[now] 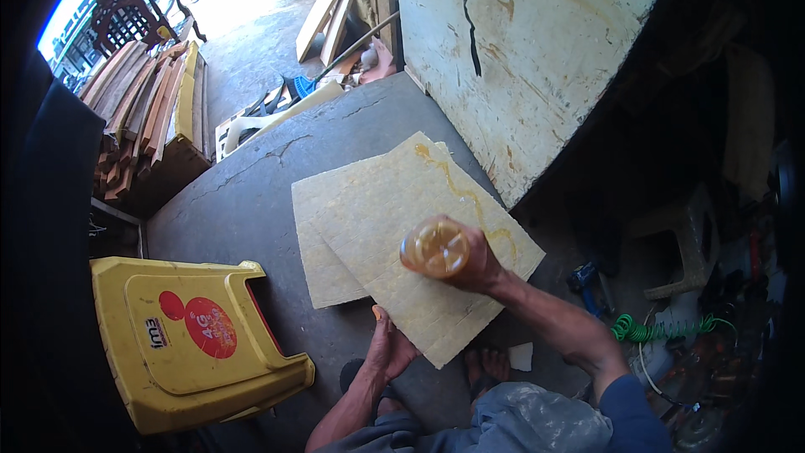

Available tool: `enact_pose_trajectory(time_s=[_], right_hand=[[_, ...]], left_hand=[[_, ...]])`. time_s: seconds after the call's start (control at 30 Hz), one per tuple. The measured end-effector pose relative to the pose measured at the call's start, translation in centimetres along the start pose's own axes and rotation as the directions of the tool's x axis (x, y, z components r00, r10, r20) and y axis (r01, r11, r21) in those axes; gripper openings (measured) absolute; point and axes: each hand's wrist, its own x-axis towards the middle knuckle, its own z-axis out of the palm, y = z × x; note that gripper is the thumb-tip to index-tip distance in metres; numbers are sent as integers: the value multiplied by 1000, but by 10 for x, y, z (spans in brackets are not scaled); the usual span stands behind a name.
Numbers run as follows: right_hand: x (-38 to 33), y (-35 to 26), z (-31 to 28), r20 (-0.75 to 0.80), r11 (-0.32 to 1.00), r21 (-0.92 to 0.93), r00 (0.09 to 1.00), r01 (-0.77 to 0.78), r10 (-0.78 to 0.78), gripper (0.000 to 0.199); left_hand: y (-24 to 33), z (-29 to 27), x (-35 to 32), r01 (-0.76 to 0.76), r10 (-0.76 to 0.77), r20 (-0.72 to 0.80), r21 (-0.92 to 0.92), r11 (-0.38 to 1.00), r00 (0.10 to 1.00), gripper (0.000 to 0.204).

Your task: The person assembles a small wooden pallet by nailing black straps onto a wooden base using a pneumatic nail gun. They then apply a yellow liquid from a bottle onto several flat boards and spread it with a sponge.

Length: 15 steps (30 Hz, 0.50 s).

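Yellow plastic stool point(189, 340), stacked timber point(142, 105)

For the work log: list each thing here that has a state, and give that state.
Amber plastic bottle: tipped, gripped by right hand.
Top board sheet: flat, glue line along its right edge.
Lower sheet: flat, partly covered.
Left hand: resting at the sheet's edge.
Yellow plastic stool: tipped over.
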Motion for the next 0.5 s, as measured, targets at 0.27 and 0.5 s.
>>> enact_pose_trajectory(time_s=[0.27,0.5], right_hand=[[151,100,0,-129,977,4,969,-214,212,44],[105,17,78,90,985,93,984,143,-151,44]], left_hand=[[-3,-4,7,54,-54,-6,-32,998,999,101],[9,-19,-2,3,-2,6,-91,996,1000,98]])
